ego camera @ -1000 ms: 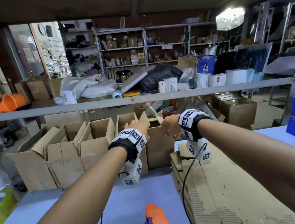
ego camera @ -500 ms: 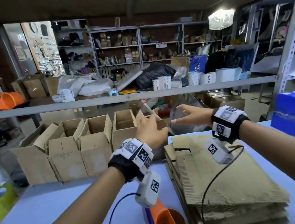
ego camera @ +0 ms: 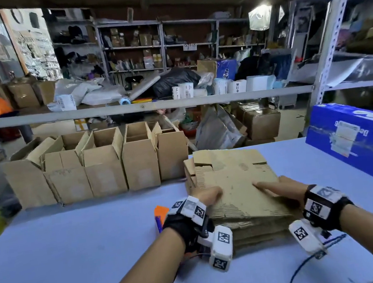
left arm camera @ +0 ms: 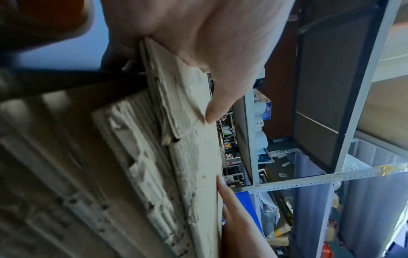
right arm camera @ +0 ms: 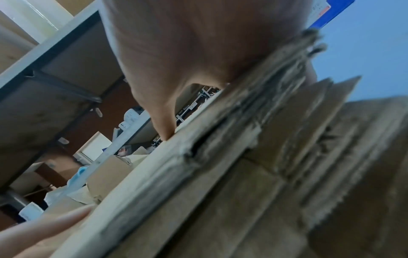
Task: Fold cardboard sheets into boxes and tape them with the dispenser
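On the flat cardboard stack, both hands have just landed — left hand and right hand pinching the top sheet's edges, ready to lift.

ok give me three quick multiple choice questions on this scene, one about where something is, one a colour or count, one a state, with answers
1. Where does the stack of flat cardboard sheets lie?
A. on the table
B. on the shelf
C. inside an open box

2. What colour is the long box at the table's right edge?
A. green
B. blue
C. white

3. What is the left hand doing?
A. gripping the tape dispenser
B. hanging idle
C. holding the top sheet's edge

Answers:
1 A, the stack rests on the table, in front of the row of open boxes.
2 B, its sides are blue.
3 C, the left wrist view shows the thumb over the sheet and fingers under it; the tape dispenser lies untouched beside that wrist.
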A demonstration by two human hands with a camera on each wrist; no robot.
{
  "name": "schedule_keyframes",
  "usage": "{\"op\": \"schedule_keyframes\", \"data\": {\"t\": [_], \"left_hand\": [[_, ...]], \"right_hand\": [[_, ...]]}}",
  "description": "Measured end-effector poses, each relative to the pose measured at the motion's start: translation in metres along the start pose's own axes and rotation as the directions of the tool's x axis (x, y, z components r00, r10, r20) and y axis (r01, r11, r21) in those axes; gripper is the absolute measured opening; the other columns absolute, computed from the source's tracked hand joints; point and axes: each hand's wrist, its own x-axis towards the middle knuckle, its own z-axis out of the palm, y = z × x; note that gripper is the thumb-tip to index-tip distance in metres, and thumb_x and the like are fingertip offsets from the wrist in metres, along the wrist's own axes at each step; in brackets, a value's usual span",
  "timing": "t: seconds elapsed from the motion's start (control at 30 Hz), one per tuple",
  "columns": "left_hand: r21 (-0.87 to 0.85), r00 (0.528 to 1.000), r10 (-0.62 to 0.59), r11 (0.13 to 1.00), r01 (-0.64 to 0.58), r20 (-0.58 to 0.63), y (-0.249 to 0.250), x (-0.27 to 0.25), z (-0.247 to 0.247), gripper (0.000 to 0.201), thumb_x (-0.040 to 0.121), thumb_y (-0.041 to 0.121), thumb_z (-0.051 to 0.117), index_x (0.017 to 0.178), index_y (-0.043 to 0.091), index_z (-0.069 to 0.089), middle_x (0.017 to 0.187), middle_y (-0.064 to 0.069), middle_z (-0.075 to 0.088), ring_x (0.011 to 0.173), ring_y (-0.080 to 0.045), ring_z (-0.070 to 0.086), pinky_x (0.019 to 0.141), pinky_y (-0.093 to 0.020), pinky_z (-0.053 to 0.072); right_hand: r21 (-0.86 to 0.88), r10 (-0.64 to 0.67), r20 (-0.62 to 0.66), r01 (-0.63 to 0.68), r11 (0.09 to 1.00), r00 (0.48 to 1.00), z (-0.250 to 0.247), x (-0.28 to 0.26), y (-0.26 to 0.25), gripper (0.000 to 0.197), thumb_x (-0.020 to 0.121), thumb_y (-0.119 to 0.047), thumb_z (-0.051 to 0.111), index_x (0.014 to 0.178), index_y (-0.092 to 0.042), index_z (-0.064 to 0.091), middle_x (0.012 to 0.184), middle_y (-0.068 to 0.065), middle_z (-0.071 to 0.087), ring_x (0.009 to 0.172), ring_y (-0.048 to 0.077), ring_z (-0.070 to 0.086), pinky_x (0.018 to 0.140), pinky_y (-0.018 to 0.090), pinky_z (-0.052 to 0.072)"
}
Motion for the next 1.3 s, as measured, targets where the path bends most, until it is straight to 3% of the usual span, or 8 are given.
{"op": "schedule_keyframes", "data": {"t": [0.27,0.5,0.67,0.87,1.0,1.1,1.2,1.3], "left_hand": [[-0.087,0.999,0.017,0.996,-0.014,0.044,-0.01,-0.023,0.009,0.034,0.092,0.023,0.065,0.123,0.013,0.057,0.112,0.001,0.059,0.1,-0.016,0.056,0.081,-0.021,0.039],[-0.175,0.99,0.128,0.978,-0.116,0.061,-0.018,-0.041,0.03,0.069,0.084,0.007,0.067,0.143,0.004,0.031,0.141,-0.013,0.053,0.128,-0.026,0.052,0.099,-0.023,0.039],[0.169,0.967,0.235,0.954,-0.249,0.099,-0.008,-0.051,0.012,0.087,0.073,0.035,0.055,0.154,0.027,0.024,0.159,-0.014,0.028,0.149,-0.037,0.018,0.122,-0.049,0.016],[-0.003,0.894,0.434,0.9,-0.437,0.11,0.016,-0.063,-0.016,0.064,0.092,0.009,0.059,0.149,0.018,0.031,0.135,-0.006,0.056,0.114,-0.021,0.057,0.089,-0.033,0.05],[-0.121,0.892,0.45,0.888,-0.443,0.035,-0.001,-0.066,-0.031,0.053,0.088,-0.008,0.056,0.132,0.02,0.043,0.112,-0.007,0.064,0.104,-0.017,0.066,0.09,-0.038,0.056],[-0.237,0.887,0.461,0.861,-0.449,-0.007,-0.004,-0.076,-0.055,0.06,0.08,-0.022,0.055,0.126,0.016,0.048,0.104,0.003,0.063,0.103,-0.02,0.062,0.087,-0.037,0.053],[-0.306,0.851,0.507,0.795,-0.524,-0.137,0.003,-0.091,-0.087,0.06,0.075,-0.032,0.052,0.125,0.0,0.049,0.107,-0.018,0.065,0.103,-0.03,0.062,0.08,-0.042,0.053],[-0.362,0.775,0.577,0.686,-0.631,-0.257,0.007,-0.114,-0.125,0.053,0.085,-0.025,0.053,0.133,-0.004,0.046,0.103,-0.01,0.066,0.093,-0.016,0.067,0.064,-0.021,0.055]], "right_hand": [[0.038,0.019,0.023,-0.02,0.999,1.0,-0.011,-0.011,0.017,0.104,0.072,-0.069,0.077,0.149,-0.009,0.04,0.144,0.006,0.05,0.117,0.028,0.052,0.092,0.035,0.043],[0.068,-0.012,0.005,0.012,0.998,1.0,-0.023,-0.032,0.036,0.11,0.075,-0.069,0.075,0.158,-0.015,0.027,0.155,0.004,0.042,0.122,0.026,0.047,0.094,0.034,0.037],[0.138,-0.145,-0.106,0.159,0.978,0.984,-0.032,-0.049,0.016,0.066,0.087,-0.051,0.075,0.136,-0.016,0.048,0.143,0.007,0.054,0.119,0.027,0.056,0.102,0.043,0.048],[0.26,-0.219,-0.222,0.274,0.926,0.95,-0.035,-0.065,-0.012,0.045,0.093,-0.02,0.074,0.13,-0.013,0.049,0.129,0.015,0.059,0.093,0.019,0.063,0.068,0.033,0.047],[0.45,-0.235,-0.179,0.292,0.844,0.955,-0.036,-0.079,-0.015,0.042,0.092,-0.009,0.073,0.126,-0.015,0.049,0.105,0.015,0.07,0.067,0.024,0.076,0.048,0.03,0.056],[0.538,-0.407,-0.285,0.496,0.681,0.868,-0.044,-0.096,-0.027,0.038,0.09,-0.005,0.073,0.117,-0.023,0.053,0.113,0.014,0.072,0.076,0.018,0.077,0.055,0.031,0.059],[0.56,-0.58,-0.338,0.654,0.509,0.741,-0.046,-0.119,-0.05,0.031,0.091,-0.002,0.069,0.108,-0.025,0.057,0.117,0.013,0.072,0.093,0.016,0.074,0.067,0.028,0.061],[0.572,-0.709,-0.325,0.727,0.38,0.626,-0.038,-0.146,-0.08,0.023,0.087,-0.016,0.072,0.104,-0.023,0.057,0.114,0.011,0.074,0.101,0.02,0.072,0.073,0.029,0.06]]}}
